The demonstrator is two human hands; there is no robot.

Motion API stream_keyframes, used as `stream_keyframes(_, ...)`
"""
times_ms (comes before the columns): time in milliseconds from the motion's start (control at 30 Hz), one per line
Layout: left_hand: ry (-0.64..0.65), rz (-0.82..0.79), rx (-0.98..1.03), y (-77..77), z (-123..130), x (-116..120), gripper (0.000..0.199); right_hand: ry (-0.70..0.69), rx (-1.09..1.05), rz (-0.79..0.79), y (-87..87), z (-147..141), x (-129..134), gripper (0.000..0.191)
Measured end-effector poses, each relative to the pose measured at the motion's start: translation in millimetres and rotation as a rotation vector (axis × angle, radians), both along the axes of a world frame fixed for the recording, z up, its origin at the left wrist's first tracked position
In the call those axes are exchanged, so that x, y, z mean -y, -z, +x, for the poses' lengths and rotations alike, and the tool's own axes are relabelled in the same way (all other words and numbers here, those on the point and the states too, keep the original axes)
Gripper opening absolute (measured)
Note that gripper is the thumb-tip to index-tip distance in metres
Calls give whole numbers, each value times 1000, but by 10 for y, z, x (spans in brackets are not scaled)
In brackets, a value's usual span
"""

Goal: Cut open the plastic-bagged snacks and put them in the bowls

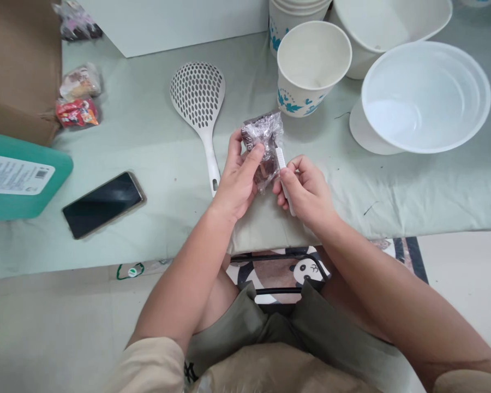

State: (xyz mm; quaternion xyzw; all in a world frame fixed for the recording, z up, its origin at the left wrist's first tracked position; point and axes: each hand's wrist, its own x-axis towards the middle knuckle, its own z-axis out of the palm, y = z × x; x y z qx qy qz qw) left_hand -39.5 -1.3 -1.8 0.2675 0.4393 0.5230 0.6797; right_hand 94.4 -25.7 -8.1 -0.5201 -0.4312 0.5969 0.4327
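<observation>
My left hand (243,174) is closed around a small dark package in clear crinkled plastic wrap (264,131), its thumb pressed on the front. A white-handled utility knife (281,159) is gripped in my right hand (305,188). The knife's blade end touches the right side of the wrapped package near its top. What exactly lies inside the wrap cannot be made out. Just left of my left hand, a white slotted skimmer (200,90) lies flat on the cloth. A paper cup with blue leaf prints (297,101) stands just beyond the package.
Stacked paper cups (280,24), a white tub (352,49) and a white oval bowl (376,131) stand at the back right. To the left are a phone (104,204), a green container (51,164), small wrapped snacks (79,112) and a cardboard box (20,65).
</observation>
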Motion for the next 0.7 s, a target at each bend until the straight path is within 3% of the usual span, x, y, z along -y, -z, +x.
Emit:
stream_keyframes(200,4,2,12,-10,-60,-48,50,-79,-97,-38,-15,-5,-11,58)
stream_keyframes(700,-60,86,-76,25,-202,-164,43,-144,59,-34,-40,11,28,52)
